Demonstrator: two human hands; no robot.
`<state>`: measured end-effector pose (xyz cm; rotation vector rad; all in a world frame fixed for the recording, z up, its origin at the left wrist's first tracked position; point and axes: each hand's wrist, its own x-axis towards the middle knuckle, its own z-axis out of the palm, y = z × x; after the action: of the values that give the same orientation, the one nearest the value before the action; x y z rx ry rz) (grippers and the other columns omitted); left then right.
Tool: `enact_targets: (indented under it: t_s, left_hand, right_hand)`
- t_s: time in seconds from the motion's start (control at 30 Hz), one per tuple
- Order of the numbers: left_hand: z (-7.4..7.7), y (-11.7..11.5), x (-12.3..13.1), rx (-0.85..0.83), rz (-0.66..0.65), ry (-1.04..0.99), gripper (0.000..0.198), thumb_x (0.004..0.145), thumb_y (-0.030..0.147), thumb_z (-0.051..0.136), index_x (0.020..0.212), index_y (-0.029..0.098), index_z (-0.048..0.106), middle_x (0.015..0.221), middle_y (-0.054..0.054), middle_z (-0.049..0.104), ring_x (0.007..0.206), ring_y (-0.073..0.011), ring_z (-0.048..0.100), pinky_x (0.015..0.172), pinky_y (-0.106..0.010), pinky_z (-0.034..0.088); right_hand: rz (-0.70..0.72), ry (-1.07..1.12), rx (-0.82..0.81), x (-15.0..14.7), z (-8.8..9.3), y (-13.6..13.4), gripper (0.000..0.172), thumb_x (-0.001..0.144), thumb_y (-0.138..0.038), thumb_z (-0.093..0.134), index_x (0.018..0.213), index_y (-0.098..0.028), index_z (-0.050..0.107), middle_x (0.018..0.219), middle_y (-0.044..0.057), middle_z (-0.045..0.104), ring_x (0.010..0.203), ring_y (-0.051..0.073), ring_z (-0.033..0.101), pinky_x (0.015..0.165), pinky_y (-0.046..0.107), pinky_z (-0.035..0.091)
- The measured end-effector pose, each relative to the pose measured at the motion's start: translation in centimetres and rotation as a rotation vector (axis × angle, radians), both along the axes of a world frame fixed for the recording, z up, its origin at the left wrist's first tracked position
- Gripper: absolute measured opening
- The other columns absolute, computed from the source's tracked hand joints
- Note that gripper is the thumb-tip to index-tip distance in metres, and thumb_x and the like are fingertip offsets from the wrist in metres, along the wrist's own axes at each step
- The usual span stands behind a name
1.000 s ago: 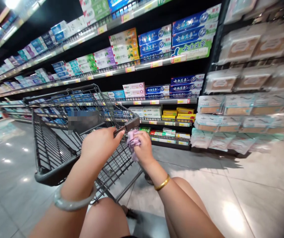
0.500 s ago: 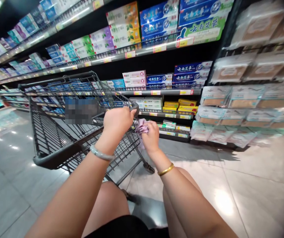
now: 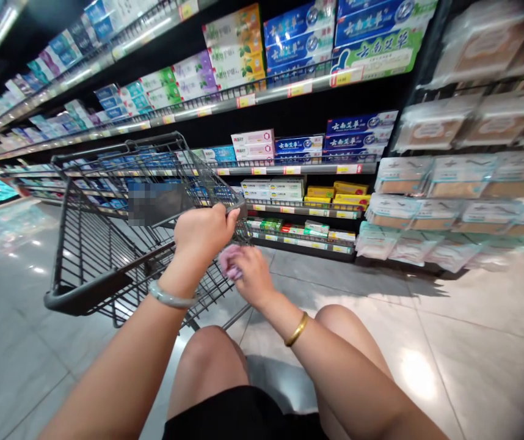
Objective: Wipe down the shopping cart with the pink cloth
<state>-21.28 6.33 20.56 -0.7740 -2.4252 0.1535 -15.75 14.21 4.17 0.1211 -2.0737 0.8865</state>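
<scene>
A dark wire shopping cart [image 3: 92, 299] stands in front of me, tilted across the view. My left hand [image 3: 203, 231], with a pale bangle at the wrist, is wrapped round the top of the cart's near right corner. Just below it, my right hand [image 3: 253, 278] grips a crumpled light-purple cloth [image 3: 231, 261] against the wire side of the cart. A gold bangle circles that wrist. Part of the cloth is hidden behind the fingers.
Shelves hold rows of boxed toothpaste [image 3: 298, 46], with price tags [image 3: 299, 87] along the rails. Plastic-wrapped packs [image 3: 445, 128] hang at the right. My bare knees [image 3: 211, 354] are close below the hands, above the grey tiled floor [image 3: 486, 330].
My right hand has moved left and down with the cloth along the cart's side. My left hand has shifted slightly left and down, still on the cart, which has turned a little.
</scene>
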Motion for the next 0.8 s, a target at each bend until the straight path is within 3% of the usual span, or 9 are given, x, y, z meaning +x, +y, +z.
enact_targets:
  t_s: [0.07, 0.27, 0.5, 0.57, 0.67, 0.8]
  left_hand:
    - [-0.1, -0.7, -0.1, 0.002, 0.003, 0.001, 0.075, 0.099, 0.061, 0.015, 0.098, 0.011, 0.072, 0.082, -0.022, 0.071, 0.080, -0.0372, 0.070, 0.067, -0.038, 0.041]
    - [-0.3, -3.0, 0.0, -0.009, 0.026, 0.038, 0.076, 0.099, 0.064, 0.014, 0.093, 0.015, 0.071, 0.077, -0.019, 0.070, 0.075, -0.0360, 0.069, 0.062, -0.036, 0.037]
    - [-0.2, -5.8, 0.5, -0.032, 0.094, 0.034, 0.079, 0.096, 0.070, 0.013, 0.095, 0.017, 0.072, 0.080, -0.018, 0.071, 0.078, -0.0344, 0.069, 0.062, -0.035, 0.033]
    - [-0.1, -6.7, 0.6, -0.038, 0.116, 0.022, 0.081, 0.096, 0.070, 0.012, 0.094, 0.017, 0.072, 0.080, -0.018, 0.071, 0.079, -0.0338, 0.068, 0.063, -0.035, 0.032]
    - [-0.1, -8.0, 0.8, -0.054, 0.157, 0.014, 0.081, 0.096, 0.071, 0.010, 0.090, 0.019, 0.072, 0.078, -0.016, 0.071, 0.078, -0.0320, 0.067, 0.062, -0.034, 0.028]
    - [-0.1, -9.1, 0.8, -0.066, 0.169, 0.035, 0.077, 0.097, 0.070, 0.012, 0.085, 0.021, 0.071, 0.074, -0.013, 0.069, 0.071, -0.0283, 0.065, 0.058, -0.034, 0.021]
  right_hand:
    - [0.066, -0.002, 0.072, 0.0, -0.3, -1.0, 0.016, 0.086, -0.013, 0.063, 0.093, -0.025, 0.070, 0.115, 0.005, 0.069, 0.109, 0.022, 0.058, 0.095, 0.036, 0.046]
    - [-0.070, 0.037, 0.061, 0.4, -0.2, -0.1, 0.020, 0.081, -0.008, 0.064, 0.093, -0.022, 0.071, 0.116, 0.008, 0.069, 0.109, 0.024, 0.057, 0.095, 0.039, 0.046]
    - [0.159, -0.025, 0.465, 0.8, -2.5, -2.8, 0.013, 0.097, -0.026, 0.059, 0.099, -0.028, 0.072, 0.117, 0.004, 0.071, 0.107, 0.023, 0.057, 0.088, 0.037, 0.044]
    - [0.166, -0.005, 0.472, 0.7, -2.4, -2.4, 0.014, 0.096, -0.024, 0.058, 0.099, -0.027, 0.071, 0.118, 0.005, 0.071, 0.108, 0.023, 0.056, 0.089, 0.038, 0.044]
    - [0.107, -0.008, 0.244, 0.6, -1.6, -1.3, 0.022, 0.085, -0.011, 0.061, 0.097, -0.025, 0.072, 0.118, 0.007, 0.069, 0.109, 0.024, 0.055, 0.093, 0.041, 0.044]
    - [0.132, -0.120, -0.381, 0.2, -1.6, -1.7, 0.028, 0.064, -0.004, 0.059, 0.083, -0.022, 0.068, 0.103, 0.006, 0.068, 0.104, 0.023, 0.058, 0.097, 0.039, 0.047]
